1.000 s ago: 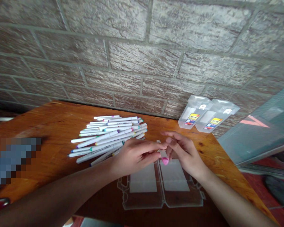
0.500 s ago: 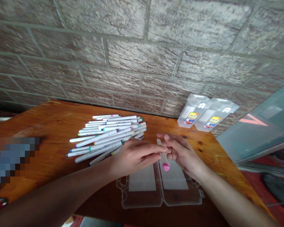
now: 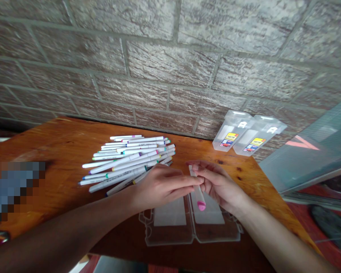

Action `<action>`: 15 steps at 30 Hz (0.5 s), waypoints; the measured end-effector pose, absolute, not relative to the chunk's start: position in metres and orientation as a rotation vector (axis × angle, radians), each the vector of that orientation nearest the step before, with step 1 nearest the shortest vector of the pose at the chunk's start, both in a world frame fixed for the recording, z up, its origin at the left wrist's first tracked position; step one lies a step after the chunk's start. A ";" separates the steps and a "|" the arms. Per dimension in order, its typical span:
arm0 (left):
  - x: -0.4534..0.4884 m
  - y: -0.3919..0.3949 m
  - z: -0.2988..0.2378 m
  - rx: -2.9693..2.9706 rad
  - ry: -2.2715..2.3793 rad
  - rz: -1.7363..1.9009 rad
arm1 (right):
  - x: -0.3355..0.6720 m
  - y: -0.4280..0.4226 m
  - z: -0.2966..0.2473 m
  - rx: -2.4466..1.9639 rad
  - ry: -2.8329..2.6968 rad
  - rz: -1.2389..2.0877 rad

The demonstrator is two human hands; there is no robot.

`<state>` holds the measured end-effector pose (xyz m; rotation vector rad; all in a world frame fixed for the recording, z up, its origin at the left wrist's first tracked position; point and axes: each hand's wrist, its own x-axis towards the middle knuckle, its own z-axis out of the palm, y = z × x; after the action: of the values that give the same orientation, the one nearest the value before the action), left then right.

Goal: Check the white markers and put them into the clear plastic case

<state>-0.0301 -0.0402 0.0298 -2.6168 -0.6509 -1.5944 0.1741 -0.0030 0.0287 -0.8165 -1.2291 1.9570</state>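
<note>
A white marker with a pink cap (image 3: 199, 197) is held above an open clear plastic case (image 3: 173, 232) lying flat at the table's near edge. My right hand (image 3: 220, 185) is closed around the marker's upper part, pink end pointing toward me. My left hand (image 3: 161, 185) reaches across with its fingers stretched out, fingertips touching the marker's barrel. A pile of several white markers with coloured caps (image 3: 127, 161) lies just left of my left hand on the wooden table (image 3: 65, 144).
Two closed clear marker cases (image 3: 246, 134) with yellow and red labels lean at the table's far right corner against the brick wall (image 3: 170, 57). A glass pane (image 3: 312, 155) lies beyond the table's right edge. A blurred-out patch covers something at the left.
The pink-capped marker has slid down toward me through my fingers, so more of it shows below my hands. Both hands have stayed over the open case.
</note>
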 end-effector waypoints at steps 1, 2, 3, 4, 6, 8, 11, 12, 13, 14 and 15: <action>-0.030 -0.040 0.030 -2.617 -0.643 -1.590 | 0.174 -0.003 0.029 -0.806 -1.223 1.966; -0.030 -0.040 0.030 -2.616 -0.634 -1.585 | 0.174 -0.004 0.030 -0.801 -1.217 1.973; -0.031 -0.040 0.030 -2.615 -0.628 -1.578 | 0.174 -0.004 0.030 -0.801 -1.213 1.978; -0.031 -0.040 0.031 -2.616 -0.627 -1.568 | 0.173 -0.004 0.030 -0.805 -1.208 1.982; -0.031 -0.040 0.031 -2.617 -0.624 -1.550 | 0.173 -0.005 0.030 -0.811 -1.195 1.986; -0.031 -0.040 0.030 -2.615 -0.628 -1.533 | 0.172 -0.005 0.030 -0.812 -1.180 1.986; -0.031 -0.038 0.026 -2.643 -0.630 -1.514 | 0.172 -0.005 0.030 -0.821 -1.169 1.982; -0.030 -0.038 0.025 -2.652 -0.625 -1.511 | 0.172 -0.005 0.031 -0.827 -1.166 1.978; -0.030 -0.037 0.024 -2.660 -0.625 -1.508 | 0.172 -0.005 0.032 -0.833 -1.162 1.972; -0.031 -0.037 0.024 -2.667 -0.637 -1.504 | 0.172 -0.005 0.033 -0.841 -1.157 1.961; -0.031 -0.036 0.023 -2.673 -0.659 -1.499 | 0.172 -0.005 0.035 -0.853 -1.152 1.949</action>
<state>-0.0315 -0.0355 0.0234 -2.6729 -0.6594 -1.4985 0.1715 -0.0051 0.0351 -0.8531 -1.1520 1.9487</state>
